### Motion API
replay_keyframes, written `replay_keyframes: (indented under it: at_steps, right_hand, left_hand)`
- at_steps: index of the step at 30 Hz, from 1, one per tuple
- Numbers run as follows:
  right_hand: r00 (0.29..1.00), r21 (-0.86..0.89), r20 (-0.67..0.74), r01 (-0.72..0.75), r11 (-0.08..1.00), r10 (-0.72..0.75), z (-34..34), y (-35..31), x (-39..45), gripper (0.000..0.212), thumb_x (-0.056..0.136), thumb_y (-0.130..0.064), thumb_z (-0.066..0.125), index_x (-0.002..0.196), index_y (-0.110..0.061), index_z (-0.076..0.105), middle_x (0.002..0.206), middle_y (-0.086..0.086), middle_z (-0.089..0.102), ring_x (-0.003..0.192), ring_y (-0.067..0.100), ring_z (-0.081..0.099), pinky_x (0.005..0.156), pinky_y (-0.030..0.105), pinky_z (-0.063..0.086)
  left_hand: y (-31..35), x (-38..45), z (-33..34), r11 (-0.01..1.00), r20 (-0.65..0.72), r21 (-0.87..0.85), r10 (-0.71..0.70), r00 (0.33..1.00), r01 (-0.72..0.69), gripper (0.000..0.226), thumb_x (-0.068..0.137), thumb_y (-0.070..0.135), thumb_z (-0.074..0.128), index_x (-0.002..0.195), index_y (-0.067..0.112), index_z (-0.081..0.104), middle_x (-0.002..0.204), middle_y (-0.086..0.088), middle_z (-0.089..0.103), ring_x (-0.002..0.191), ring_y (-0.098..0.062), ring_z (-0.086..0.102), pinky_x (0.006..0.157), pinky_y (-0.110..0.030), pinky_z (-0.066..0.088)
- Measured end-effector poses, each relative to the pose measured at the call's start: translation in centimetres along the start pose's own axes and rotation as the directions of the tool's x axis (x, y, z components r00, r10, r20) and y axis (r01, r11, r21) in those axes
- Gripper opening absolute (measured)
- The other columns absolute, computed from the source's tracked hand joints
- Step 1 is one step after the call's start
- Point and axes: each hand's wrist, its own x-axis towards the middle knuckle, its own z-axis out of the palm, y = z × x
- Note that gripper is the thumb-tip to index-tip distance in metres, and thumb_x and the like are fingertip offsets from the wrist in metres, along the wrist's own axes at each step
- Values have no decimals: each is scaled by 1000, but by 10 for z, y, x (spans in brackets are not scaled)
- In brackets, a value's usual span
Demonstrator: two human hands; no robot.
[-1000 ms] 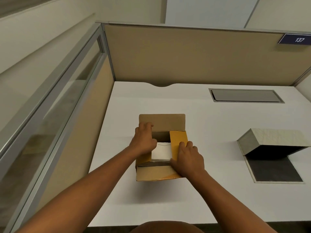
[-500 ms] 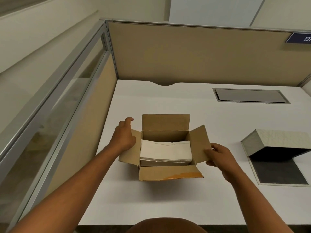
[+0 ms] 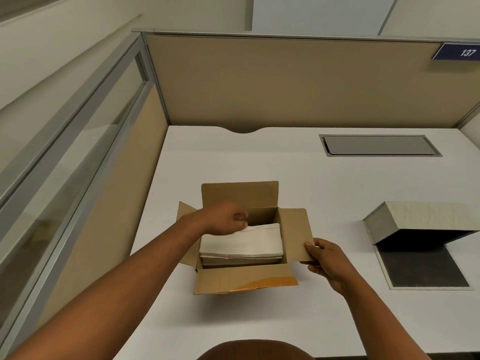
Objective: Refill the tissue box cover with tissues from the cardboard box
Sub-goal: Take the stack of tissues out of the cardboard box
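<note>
While I look down through the head camera, I see the cardboard box point(image 3: 246, 279) sitting on the white desk point(image 3: 337, 183), near the front edge and a bit toward the left side. All four flaps are folded out, so the box is open. Inside it lies a flat stack of white tissues point(image 3: 241, 245). The left hand point(image 3: 223, 218) reaches over the left flap into the box, with its fingers curled in close at the back edge of the stack. I cannot tell if it has hold of a tissue. The right hand point(image 3: 330, 261) pinches the edge of the right flap, thumb on top, and holds it out flat. The tissue box cover point(image 3: 418, 222) rests by the right edge of the desk, well apart from the box. Its grey lid is tipped up, and its dark base lies flat in front.
</note>
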Motion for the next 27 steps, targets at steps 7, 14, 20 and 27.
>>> replay_keyframes:
  at_steps: [7, 14, 20, 27]
  right_hand:
    - [999, -74, 26, 26, 997, -24, -4, 2, 3, 18, 102, -27, 55, 108, -17, 68, 96, 10, 74, 71, 14, 74, 67, 29, 56]
    - [998, -100, 50, 28, 995, -23, -8, 5, 7, 18, 102, -29, 55, 109, -19, 68, 95, 7, 74, 70, 13, 75, 69, 29, 56]
    - [998, -90, 57, 12, 996, -7, -8, 5, 7, 17, 102, -28, 55, 107, -18, 68, 92, 7, 75, 69, 14, 75, 70, 30, 56]
    - [998, -69, 56, 13, 998, -9, -9, 2, 3, 16, 101, -25, 57, 106, -17, 70, 82, 1, 76, 67, 13, 74, 69, 31, 54]
  left_hand:
    - [-28, 46, 16, 970, 386, 168, -231, 893, 178, 93, 83, 70, 57, 154, 17, 32, 161, -2, 33, 144, -23, 34, 117, -40, 30]
    - [-40, 59, 28, 955, 481, 195, -292, 827, 224, 89, 61, 73, 72, 137, 30, 52, 140, 5, 54, 123, -19, 51, 107, -43, 43]
    - [-36, 69, 31, 935, 522, 259, -347, 779, 243, 95, 60, 70, 77, 139, 23, 51, 141, 1, 53, 126, -23, 51, 108, -46, 43]
    - [-35, 69, 39, 944, 553, 202, -329, 765, 259, 94, 61, 64, 81, 139, 22, 48, 139, 0, 53, 122, -23, 53, 106, -43, 46]
